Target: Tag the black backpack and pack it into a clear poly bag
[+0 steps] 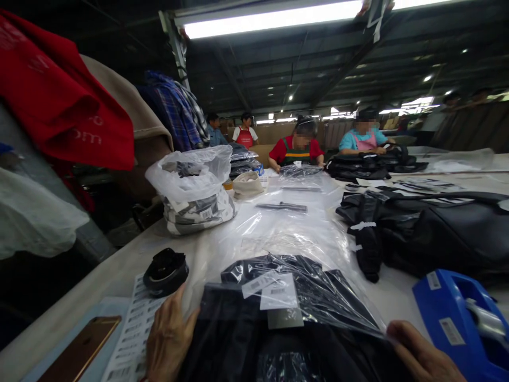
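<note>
In front of me lies a black folded fabric item (pixel 234 329), its far part under a clear plastic bag (pixel 334 289). White barcode labels (pixel 278 292) show on top of it. My left hand (pixel 169 334) is at the item's left side, thumb and forefinger apart and pointing forward; its lower fingers are hidden. At the right edge, my right hand (pixel 421 353) pinches the plastic bag between thumb and fingers. More clear plastic bags (pixel 294 228) lie flat beyond the item.
Left are a phone (pixel 81 350), a barcode sheet (pixel 131 329) and a black tape roll (pixel 166 271). A blue tape dispenser (pixel 457 313) stands right, near black bags (pixel 429 228). A stuffed plastic sack (pixel 194 196) sits further back. Co-workers (pixel 298 146) work across the table.
</note>
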A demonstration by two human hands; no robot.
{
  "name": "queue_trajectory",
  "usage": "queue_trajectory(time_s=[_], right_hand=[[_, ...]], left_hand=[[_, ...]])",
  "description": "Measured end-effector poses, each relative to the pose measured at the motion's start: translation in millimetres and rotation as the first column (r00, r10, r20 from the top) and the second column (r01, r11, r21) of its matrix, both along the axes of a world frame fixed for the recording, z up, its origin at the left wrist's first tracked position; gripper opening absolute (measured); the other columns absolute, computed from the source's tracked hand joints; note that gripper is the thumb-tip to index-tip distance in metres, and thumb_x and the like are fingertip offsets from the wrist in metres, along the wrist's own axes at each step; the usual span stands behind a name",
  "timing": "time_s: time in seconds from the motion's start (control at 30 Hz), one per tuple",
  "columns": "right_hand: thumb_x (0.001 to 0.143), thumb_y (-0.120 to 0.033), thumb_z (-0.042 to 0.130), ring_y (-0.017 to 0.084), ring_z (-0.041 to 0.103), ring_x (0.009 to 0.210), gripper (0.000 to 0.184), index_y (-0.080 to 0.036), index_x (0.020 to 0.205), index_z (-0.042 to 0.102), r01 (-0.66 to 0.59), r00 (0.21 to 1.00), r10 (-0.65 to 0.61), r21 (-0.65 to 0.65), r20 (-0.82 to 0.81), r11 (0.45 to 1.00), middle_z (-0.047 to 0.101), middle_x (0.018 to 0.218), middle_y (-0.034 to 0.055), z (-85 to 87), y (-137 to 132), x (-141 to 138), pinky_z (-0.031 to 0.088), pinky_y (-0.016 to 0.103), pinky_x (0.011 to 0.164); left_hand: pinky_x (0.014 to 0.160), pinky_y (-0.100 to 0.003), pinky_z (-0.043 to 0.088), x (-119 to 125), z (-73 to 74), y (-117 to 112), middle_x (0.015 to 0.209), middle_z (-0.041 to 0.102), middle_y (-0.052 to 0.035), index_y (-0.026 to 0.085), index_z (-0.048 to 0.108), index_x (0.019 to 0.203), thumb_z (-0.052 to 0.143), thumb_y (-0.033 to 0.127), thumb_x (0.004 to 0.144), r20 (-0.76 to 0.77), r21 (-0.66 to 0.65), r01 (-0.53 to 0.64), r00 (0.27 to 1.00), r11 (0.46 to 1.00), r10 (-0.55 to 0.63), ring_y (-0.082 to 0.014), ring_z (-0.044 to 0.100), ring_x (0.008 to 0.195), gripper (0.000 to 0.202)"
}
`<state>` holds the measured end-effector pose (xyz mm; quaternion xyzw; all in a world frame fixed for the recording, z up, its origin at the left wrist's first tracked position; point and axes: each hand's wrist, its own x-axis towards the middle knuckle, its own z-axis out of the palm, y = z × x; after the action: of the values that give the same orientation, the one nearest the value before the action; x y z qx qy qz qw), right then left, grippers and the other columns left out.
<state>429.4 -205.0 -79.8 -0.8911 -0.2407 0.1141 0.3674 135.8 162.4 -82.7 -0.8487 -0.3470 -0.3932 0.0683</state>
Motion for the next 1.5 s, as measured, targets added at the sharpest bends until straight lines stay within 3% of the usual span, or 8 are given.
queue_trajectory(time_s=[0.2, 0.47, 0.73, 0.9, 1.13, 1.27, 1.4, 1.5], right_hand=[[0.064, -0.062, 0.047, 0.024, 0.067, 0.085, 0.043, -0.025, 0.080, 0.060, -0.059, 0.997, 0.058, -0.024, -0.044, 0.998, 0.071, 0.088, 0.0053, 10.2, -7.0, 2.8, 0.052, 0.027, 0.073], [0.064, -0.047, 0.045, 0.023, 0.064, 0.066, 0.023, -0.025, 0.065, 0.051, -0.095, 0.993, 0.100, -0.091, 0.058, 0.991, 0.065, 0.066, 0.0031, 2.1, -7.7, 4.9, 0.050, 0.031, 0.063], [0.062, -0.049, 0.058, 0.026, 0.064, 0.083, 0.045, -0.022, 0.098, 0.065, -0.217, 0.969, 0.222, -0.056, 0.111, 0.975, 0.068, 0.098, 0.0095, 74.9, 7.6, -18.1, 0.053, 0.031, 0.067], [0.085, -0.032, 0.041, 0.017, 0.064, 0.081, 0.028, -0.025, 0.095, 0.066, -0.714, 0.679, 0.730, -0.160, 0.078, 0.682, 0.068, 0.089, 0.0039, 127.0, 59.0, -98.0, 0.051, 0.023, 0.073], [0.078, -0.004, 0.040, 0.023, 0.046, 0.123, 0.048, -0.004, 0.125, 0.051, -0.786, 0.168, 0.915, -0.510, 0.368, 0.350, 0.050, 0.131, 0.0185, 100.7, 128.9, -150.6, 0.040, 0.030, 0.101], [0.081, -0.007, 0.044, 0.029, 0.045, 0.123, 0.045, -0.003, 0.124, 0.051, -0.650, -0.034, 0.715, -0.559, 0.698, 0.515, 0.051, 0.129, 0.0209, 75.4, 160.2, -146.8, 0.043, 0.040, 0.100], [0.076, -0.006, 0.046, 0.032, 0.056, 0.109, 0.045, -0.001, 0.120, 0.055, -0.412, 0.008, 0.527, -0.477, 0.850, 0.776, 0.059, 0.118, 0.0234, 48.5, 171.3, -138.8, 0.050, 0.044, 0.090], [0.073, -0.007, 0.044, 0.035, 0.055, 0.111, 0.053, -0.004, 0.125, 0.052, -0.319, 0.020, 0.483, -0.452, 0.875, 0.833, 0.058, 0.120, 0.0218, 28.9, 165.7, -130.2, 0.051, 0.047, 0.088]], left_hand=[[0.055, -0.026, 0.039, -1.7, 7.8, -7.9, 0.055, 0.049, 0.0013, 0.021, 0.046, 0.057, 0.034, 0.026, 0.094, -0.037, 0.072, 0.295, 0.956, 0.953, -0.293, -0.0129, 0.050, 0.052, 0.039], [0.046, -0.027, 0.036, -43.6, -9.4, -16.4, 0.050, 0.051, 0.0021, 0.023, 0.043, 0.052, 0.036, 0.028, 0.085, -0.076, -0.111, 0.088, 0.992, 0.990, -0.097, -0.0139, 0.052, 0.045, 0.035], [0.079, -0.032, 0.046, -41.2, 17.0, -20.4, 0.102, 0.062, -0.0079, 0.020, 0.050, 0.118, 0.042, 0.022, 0.087, -0.154, 0.189, 0.232, 0.967, 0.954, -0.205, -0.0215, 0.058, 0.093, 0.033], [0.075, -0.032, 0.045, -8.9, 28.0, -22.6, 0.099, 0.062, -0.0073, 0.020, 0.058, 0.107, 0.040, 0.009, 0.085, -0.224, 0.097, 0.503, 0.852, 0.859, -0.473, -0.0208, 0.057, 0.091, 0.031], [0.060, -0.025, 0.042, 23.6, 44.8, -31.9, 0.066, 0.059, -0.0013, 0.018, 0.053, 0.067, 0.035, 0.020, 0.093, -0.066, -0.110, 0.491, 0.864, 0.864, -0.499, -0.0137, 0.056, 0.063, 0.031], [0.062, -0.025, 0.043, 27.6, 51.9, -35.6, 0.069, 0.061, -0.0017, 0.018, 0.054, 0.067, 0.035, 0.023, 0.093, 0.005, -0.172, 0.466, 0.881, 0.868, -0.473, -0.0135, 0.057, 0.066, 0.032], [0.062, -0.025, 0.042, 28.6, 53.3, -36.8, 0.069, 0.061, -0.0023, 0.017, 0.055, 0.068, 0.035, 0.024, 0.093, 0.023, -0.202, 0.465, 0.882, 0.862, -0.471, -0.0139, 0.057, 0.065, 0.032], [0.061, -0.025, 0.041, 29.2, 50.5, -37.1, 0.067, 0.060, -0.0023, 0.017, 0.054, 0.066, 0.035, 0.024, 0.093, 0.032, -0.215, 0.464, 0.883, 0.859, -0.469, -0.0142, 0.055, 0.063, 0.034]])
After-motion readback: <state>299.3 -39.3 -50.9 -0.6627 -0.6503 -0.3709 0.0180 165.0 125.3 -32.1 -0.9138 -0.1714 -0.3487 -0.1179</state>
